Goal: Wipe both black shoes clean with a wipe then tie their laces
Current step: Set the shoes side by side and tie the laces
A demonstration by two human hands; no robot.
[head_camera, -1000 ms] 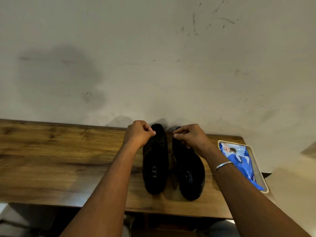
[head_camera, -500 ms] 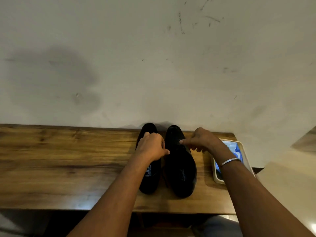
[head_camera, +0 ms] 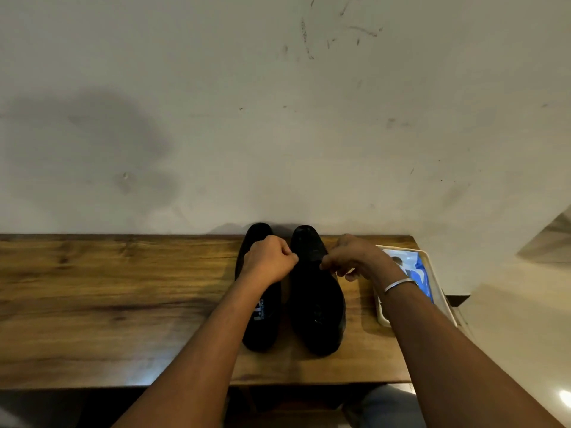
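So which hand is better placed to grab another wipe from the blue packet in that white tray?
Probably the right hand: it is beside the white tray holding the blue wipe packet. The left hand is over the left black shoe, with the right black shoe between. Both seem to pinch a lace.

Both of your forearms are bare from the lower edge of the view up to the wrists. Your left hand carries nothing on its wrist or on the fingers that show. At about 4 o'clock from your right hand, a thin bangle circles the wrist. It is plain, round and silver-coloured, with a pale glint along its upper edge, and it sits loosely across the arm. At about 5 o'clock, along the bottom edge of the view, a patch of your trouser leg shows in dull blue-grey cloth, too dim to make out a weave.
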